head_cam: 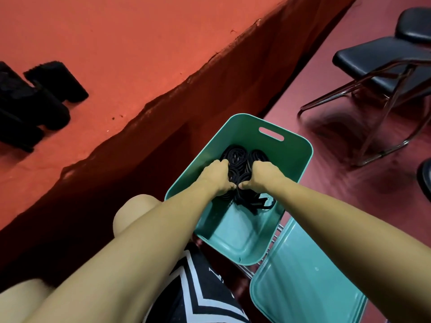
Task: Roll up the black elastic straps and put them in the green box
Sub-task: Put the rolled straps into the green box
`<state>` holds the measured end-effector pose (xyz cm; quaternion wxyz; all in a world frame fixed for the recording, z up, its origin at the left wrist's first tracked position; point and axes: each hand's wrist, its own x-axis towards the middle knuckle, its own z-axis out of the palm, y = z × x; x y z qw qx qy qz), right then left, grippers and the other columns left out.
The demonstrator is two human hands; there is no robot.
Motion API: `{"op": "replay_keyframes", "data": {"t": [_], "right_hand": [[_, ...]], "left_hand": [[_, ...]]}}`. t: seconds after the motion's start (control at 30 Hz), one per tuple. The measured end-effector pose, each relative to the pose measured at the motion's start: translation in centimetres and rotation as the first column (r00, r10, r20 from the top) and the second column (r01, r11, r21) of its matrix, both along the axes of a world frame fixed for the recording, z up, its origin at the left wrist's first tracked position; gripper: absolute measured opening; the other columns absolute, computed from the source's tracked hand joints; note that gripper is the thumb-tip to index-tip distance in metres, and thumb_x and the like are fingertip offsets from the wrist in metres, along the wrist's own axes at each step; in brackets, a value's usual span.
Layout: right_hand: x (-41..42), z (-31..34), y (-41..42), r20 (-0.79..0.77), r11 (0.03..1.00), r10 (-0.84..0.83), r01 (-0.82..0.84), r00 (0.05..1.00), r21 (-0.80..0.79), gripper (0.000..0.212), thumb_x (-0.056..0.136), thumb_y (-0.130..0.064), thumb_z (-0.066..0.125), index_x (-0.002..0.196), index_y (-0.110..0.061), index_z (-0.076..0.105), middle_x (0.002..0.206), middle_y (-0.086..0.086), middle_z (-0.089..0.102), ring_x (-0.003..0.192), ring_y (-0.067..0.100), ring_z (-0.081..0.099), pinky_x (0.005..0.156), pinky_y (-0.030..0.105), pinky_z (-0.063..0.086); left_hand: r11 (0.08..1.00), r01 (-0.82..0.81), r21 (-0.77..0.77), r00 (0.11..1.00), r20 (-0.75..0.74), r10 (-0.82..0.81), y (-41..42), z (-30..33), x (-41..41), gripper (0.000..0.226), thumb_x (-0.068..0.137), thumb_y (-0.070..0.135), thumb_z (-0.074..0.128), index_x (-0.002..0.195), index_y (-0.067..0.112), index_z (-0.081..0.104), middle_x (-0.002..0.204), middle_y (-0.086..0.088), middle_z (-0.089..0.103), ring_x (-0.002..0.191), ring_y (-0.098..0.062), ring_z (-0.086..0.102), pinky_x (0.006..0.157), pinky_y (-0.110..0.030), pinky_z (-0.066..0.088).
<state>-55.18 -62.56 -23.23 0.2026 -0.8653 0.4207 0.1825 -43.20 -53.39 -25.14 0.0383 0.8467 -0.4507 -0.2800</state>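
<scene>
The green box (293, 157) stands on a wire stand to the right of my knees. Inside it lie several rolled black elastic straps (235, 157), packed toward the far end. A looser bundle of black strap (253, 202) lies just below my hands. My left hand (215, 174) and my right hand (261, 174) are both inside the box, side by side, fingers curled down onto the straps. Both hands grip the black strap between them; my fingertips are hidden among the rolls.
A green lid (310, 280) leans at the box's near right. Several black strap bundles (35, 99) lie on the red table (140, 54) at the left. Black chairs (384, 64) stand on the red floor at the right. My knee (137, 210) is beside the box.
</scene>
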Motion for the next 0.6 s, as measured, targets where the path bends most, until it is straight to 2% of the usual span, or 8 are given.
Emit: {"op": "replay_keyframes", "data": {"t": [0.1, 0.2, 0.33, 0.4, 0.47, 0.6], "right_hand": [[-0.3, 0.4, -0.2, -0.024, 1.000, -0.008, 0.008, 1.000, -0.003, 0.054, 0.084, -0.055, 0.078, 0.076, -0.013, 0.045, 0.076, 0.004, 0.053, 0.077, 0.028, 0.056, 0.056, 0.032, 0.038], [-0.1, 1.9, -0.9, -0.002, 0.994, 0.025, -0.025, 1.000, -0.102, 0.049, 0.083, -0.059, 0.075, 0.093, -0.015, 0.057, 0.091, 0.005, 0.057, 0.089, 0.032, 0.060, 0.073, 0.035, 0.047], [1.4, 5.5, -2.2, 0.212, 0.989, 0.138, -0.122, 0.968, -0.087, 0.046, 0.085, -0.058, 0.074, 0.112, -0.022, 0.067, 0.108, 0.001, 0.072, 0.104, 0.026, 0.067, 0.087, 0.039, 0.054], [2.3, 7.8, -2.5, 0.329, 0.981, 0.191, -0.165, 0.925, -0.105, 0.043, 0.087, -0.051, 0.074, 0.119, -0.023, 0.067, 0.116, -0.002, 0.072, 0.109, 0.022, 0.067, 0.094, 0.038, 0.053], [3.5, 10.1, -2.4, 0.422, 0.976, 0.218, -0.189, 0.880, -0.111, 0.040, 0.088, -0.047, 0.075, 0.119, -0.024, 0.067, 0.117, -0.003, 0.072, 0.108, 0.019, 0.067, 0.095, 0.035, 0.052], [7.5, 14.0, -0.9, 0.481, 0.959, 0.282, -0.251, 0.830, -0.130, 0.039, 0.088, -0.047, 0.076, 0.120, -0.027, 0.067, 0.120, -0.004, 0.072, 0.112, 0.015, 0.066, 0.100, 0.037, 0.052]], "left_hand": [[0.999, 0.026, 0.024, 0.999, -0.033, -0.026, 0.0, 0.6, 0.5, 0.081, 0.084, 0.041, 0.083, 0.147, 0.009, 0.042, 0.143, -0.015, 0.051, 0.127, -0.035, 0.057, 0.103, -0.045, 0.049], [0.996, 0.028, -0.079, 0.999, -0.031, -0.030, 0.0, 2.3, 1.2, 0.071, 0.089, 0.035, 0.078, 0.146, 0.009, 0.045, 0.144, -0.014, 0.054, 0.129, -0.032, 0.055, 0.105, -0.040, 0.047], [0.956, -0.013, -0.295, 0.999, -0.049, -0.002, 0.5, 6.6, 2.0, 0.063, 0.093, 0.034, 0.074, 0.146, 0.014, 0.049, 0.145, -0.007, 0.058, 0.134, -0.025, 0.054, 0.108, -0.032, 0.041], [0.925, -0.048, -0.377, 0.997, -0.070, 0.023, 1.3, 9.1, 2.8, 0.058, 0.094, 0.035, 0.072, 0.145, 0.017, 0.051, 0.142, -0.005, 0.061, 0.131, -0.022, 0.056, 0.108, -0.031, 0.042], [0.896, -0.062, -0.440, 0.997, -0.057, 0.041, 2.4, 11.3, 4.0, 0.053, 0.095, 0.035, 0.071, 0.142, 0.020, 0.053, 0.140, -0.002, 0.062, 0.127, -0.020, 0.058, 0.108, -0.035, 0.045], [0.863, -0.111, -0.492, 0.989, 0.028, 0.143, 6.3, 14.9, 8.0, 0.048, 0.095, 0.034, 0.070, 0.139, 0.024, 0.054, 0.132, 0.002, 0.065, 0.115, -0.018, 0.063, 0.101, -0.038, 0.049]]}}
